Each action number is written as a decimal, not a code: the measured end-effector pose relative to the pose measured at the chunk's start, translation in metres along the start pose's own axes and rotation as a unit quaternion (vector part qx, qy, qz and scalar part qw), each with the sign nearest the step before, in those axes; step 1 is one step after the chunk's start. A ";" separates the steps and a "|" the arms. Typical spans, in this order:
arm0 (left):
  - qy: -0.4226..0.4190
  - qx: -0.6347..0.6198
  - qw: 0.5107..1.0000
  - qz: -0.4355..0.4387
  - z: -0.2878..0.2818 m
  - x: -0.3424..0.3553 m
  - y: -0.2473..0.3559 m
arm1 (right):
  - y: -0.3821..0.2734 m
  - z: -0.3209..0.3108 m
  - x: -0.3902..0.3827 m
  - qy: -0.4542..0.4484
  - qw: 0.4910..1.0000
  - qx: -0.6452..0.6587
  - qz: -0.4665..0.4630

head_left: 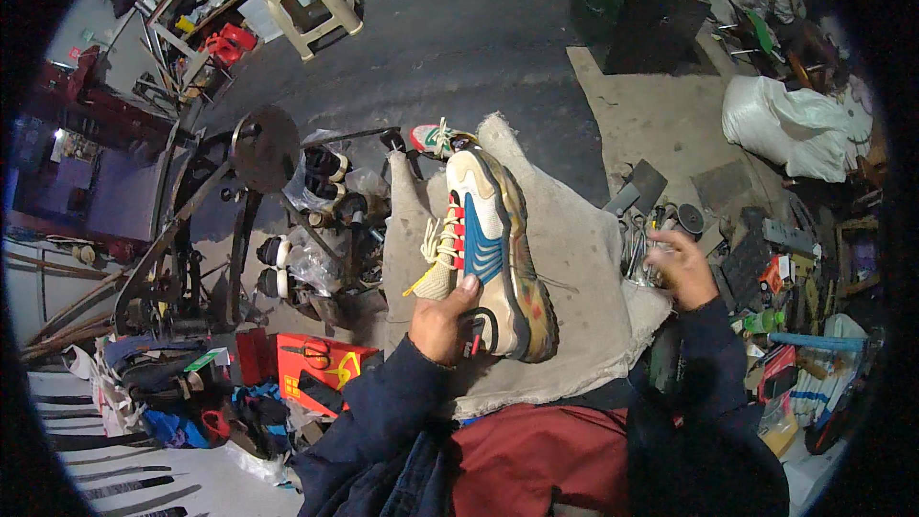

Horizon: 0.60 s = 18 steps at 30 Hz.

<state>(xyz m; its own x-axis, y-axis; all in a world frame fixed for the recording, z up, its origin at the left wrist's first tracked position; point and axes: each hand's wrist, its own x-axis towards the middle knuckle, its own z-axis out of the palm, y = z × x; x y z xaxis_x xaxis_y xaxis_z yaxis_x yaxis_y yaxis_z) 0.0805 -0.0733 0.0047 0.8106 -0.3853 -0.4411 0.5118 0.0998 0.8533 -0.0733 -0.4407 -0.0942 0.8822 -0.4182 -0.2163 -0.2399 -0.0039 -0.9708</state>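
Note:
My left hand [442, 324] grips a sneaker [483, 244] by its heel end, thumb across the side. The sneaker is tilted on its side, with cream, blue and red panels, pale yellow laces and a thick dark and mottled sole. It is above a worn beige cloth [584, 268] draped over my lap. Off to the right, my right hand [687, 273] is held over a cluster of metal hand tools [636, 244], fingers apart and partly curled. I see nothing held in it. Another shoe [436, 139], with red and green parts, sits beyond the sneaker's toe.
A black iron machine with a round wheel [266, 148] stands at left, beside several shoes. Scissors [308, 354] lie on a red box [321, 369]. Further off are a plastic stool [311, 5], a dark green chest [637, 10] and a white sack [785, 129].

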 end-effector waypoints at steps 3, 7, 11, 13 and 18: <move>0.017 -0.020 1.000 -0.003 0.002 -0.002 -0.001 | 0.087 -0.150 -0.002 0.168 0.969 -0.166 0.077; 0.025 0.019 1.000 -0.002 -0.001 -0.002 -0.003 | 0.141 -0.248 -0.055 0.172 0.795 -0.554 0.178; 0.012 0.033 0.999 0.012 -0.004 0.003 -0.004 | 0.074 -0.106 -0.067 0.162 0.943 -0.286 -0.049; 0.013 0.074 0.997 0.011 -0.004 0.005 -0.004 | 0.015 -0.012 -0.066 0.037 0.987 -0.150 -0.040; -0.017 0.057 0.997 0.050 -0.004 0.004 -0.006 | -0.089 0.091 -0.062 -0.121 0.988 -0.085 -0.043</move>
<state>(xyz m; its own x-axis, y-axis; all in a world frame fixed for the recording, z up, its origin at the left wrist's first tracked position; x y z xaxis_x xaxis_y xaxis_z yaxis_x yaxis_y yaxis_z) 0.0821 -0.0718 -0.0037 0.8445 -0.4100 -0.3446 0.3920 0.0346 0.9193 -0.0699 -0.3315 -0.0042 0.9684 -0.1800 -0.1727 -0.2067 -0.1911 -0.9596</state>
